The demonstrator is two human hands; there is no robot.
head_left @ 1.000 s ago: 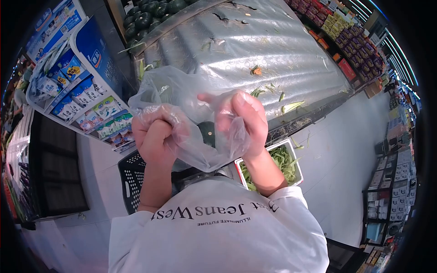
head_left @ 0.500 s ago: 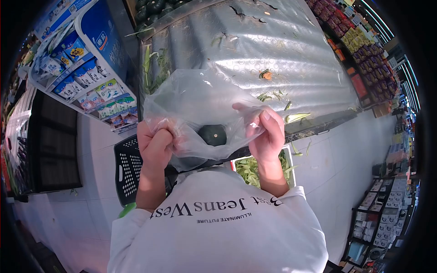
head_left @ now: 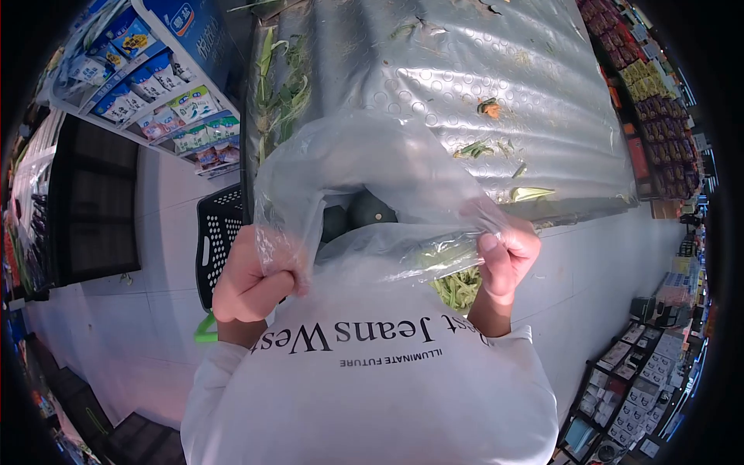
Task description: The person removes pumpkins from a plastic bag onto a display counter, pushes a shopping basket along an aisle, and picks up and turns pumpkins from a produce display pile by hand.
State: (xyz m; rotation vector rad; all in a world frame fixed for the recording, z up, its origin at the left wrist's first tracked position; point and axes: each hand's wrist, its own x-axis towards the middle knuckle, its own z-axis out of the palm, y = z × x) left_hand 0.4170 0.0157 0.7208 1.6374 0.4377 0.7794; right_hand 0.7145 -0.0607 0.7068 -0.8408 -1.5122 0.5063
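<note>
Both hands stretch out the mouth of a clear plastic bag point(head_left: 364, 147) in front of my chest. My left hand point(head_left: 252, 283) is closed on the bag's left edge. At the opposite edge, my right hand point(head_left: 508, 260) pinches the film between thumb and fingers. Through the opening I see a round dark green squash point(head_left: 370, 209) with a pale stem scar. A second dark green squash point(head_left: 334, 223) lies beside it, partly covered by the film. The lower part of the bag is hidden.
Ahead is a display table point(head_left: 387, 77) under wrinkled silver sheeting, littered with leaf scraps. A black perforated basket point(head_left: 217, 240) is at the left, near a shelf of packets point(head_left: 178, 116). Green leaves point(head_left: 459, 291) fill a container below my right hand. Stocked racks point(head_left: 620, 380) stand right.
My hands have moved apart and toward my chest, pulling the bag's mouth wider. A second squash now shows beside the first. The view has shifted slightly.
</note>
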